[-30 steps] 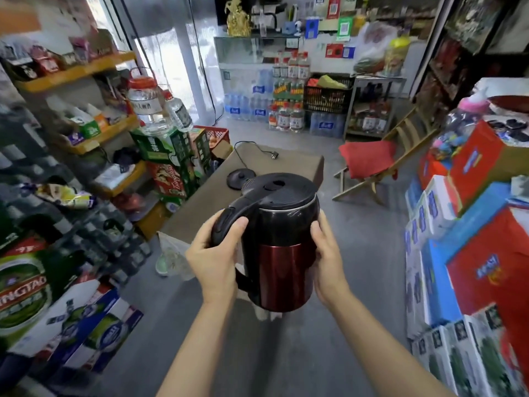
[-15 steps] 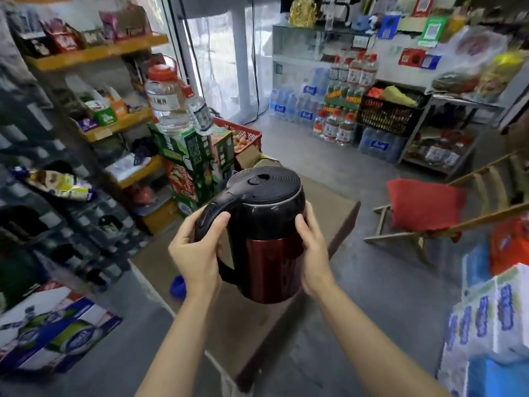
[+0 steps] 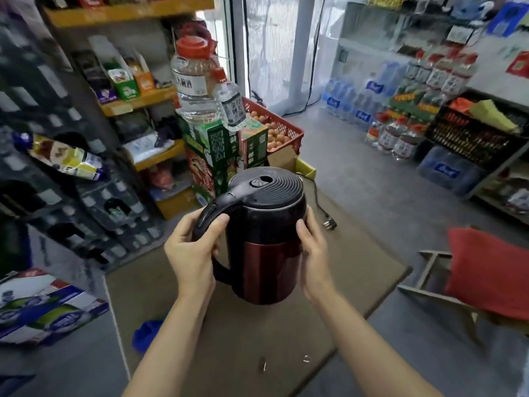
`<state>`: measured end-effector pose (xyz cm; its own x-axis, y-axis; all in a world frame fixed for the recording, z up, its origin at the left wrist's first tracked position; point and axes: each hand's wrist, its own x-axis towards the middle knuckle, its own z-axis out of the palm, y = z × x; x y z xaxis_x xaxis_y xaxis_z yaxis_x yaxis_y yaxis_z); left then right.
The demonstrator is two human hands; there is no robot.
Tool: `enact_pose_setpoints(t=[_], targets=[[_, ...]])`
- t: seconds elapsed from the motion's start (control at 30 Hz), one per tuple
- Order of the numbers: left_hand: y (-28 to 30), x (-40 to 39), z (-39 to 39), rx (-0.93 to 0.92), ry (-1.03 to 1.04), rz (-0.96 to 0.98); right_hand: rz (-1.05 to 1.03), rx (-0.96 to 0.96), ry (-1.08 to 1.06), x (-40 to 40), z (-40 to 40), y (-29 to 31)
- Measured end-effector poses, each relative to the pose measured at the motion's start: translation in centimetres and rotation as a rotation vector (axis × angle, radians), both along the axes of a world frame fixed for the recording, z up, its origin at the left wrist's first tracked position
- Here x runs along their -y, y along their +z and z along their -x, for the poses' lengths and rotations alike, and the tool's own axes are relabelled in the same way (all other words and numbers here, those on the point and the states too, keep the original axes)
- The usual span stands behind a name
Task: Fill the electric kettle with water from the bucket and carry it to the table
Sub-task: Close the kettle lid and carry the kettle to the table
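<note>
- We are holding the electric kettle [image 3: 266, 239] in both hands above the brown table [image 3: 357, 270], its black ribbed lid shut and its dark red body upright, tilted slightly toward us.
- Our left hand [image 3: 192, 253] is wrapping around the black handle on the kettle's left side, fingers curled closed over it and the thumb lying along the top of the grip.
- Our right hand [image 3: 313, 253] is pressing flat against the kettle's right side, fingers spread partly open around the body where the black band meets the red.
- We cannot tell whether the kettle's base is touching the tabletop or hanging just above it.
- A black power cord with its plug [image 3: 328, 224] is lying on the table just beyond our right hand, trailing back behind the kettle.
- Beyond the table, a stack of green and red cartons [image 3: 217, 156] is carrying a large clear water jug with a red cap [image 3: 194, 81], with a red crate of eggs [image 3: 277, 130] beside it.
- A wooden chair with a red cushion [image 3: 486, 270] is standing to the right of the table.
</note>
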<state>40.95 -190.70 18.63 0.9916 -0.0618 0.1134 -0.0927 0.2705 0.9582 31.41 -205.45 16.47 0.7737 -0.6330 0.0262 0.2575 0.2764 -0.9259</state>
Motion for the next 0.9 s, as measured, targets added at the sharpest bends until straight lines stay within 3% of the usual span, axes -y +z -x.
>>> enact_pose_setpoints(t=[0.47, 0.9], targets=[[-8.1, 5.9, -8.8, -0.050, -0.056, 0.052, -0.005, -0.095, 0.133, 8.4, -9.6, -6.1], [-11.1, 5.4, -9.6, -0.050, -0.157, 0.052, 0.032, -0.211, 0.189, 11.2, -8.2, -8.1]])
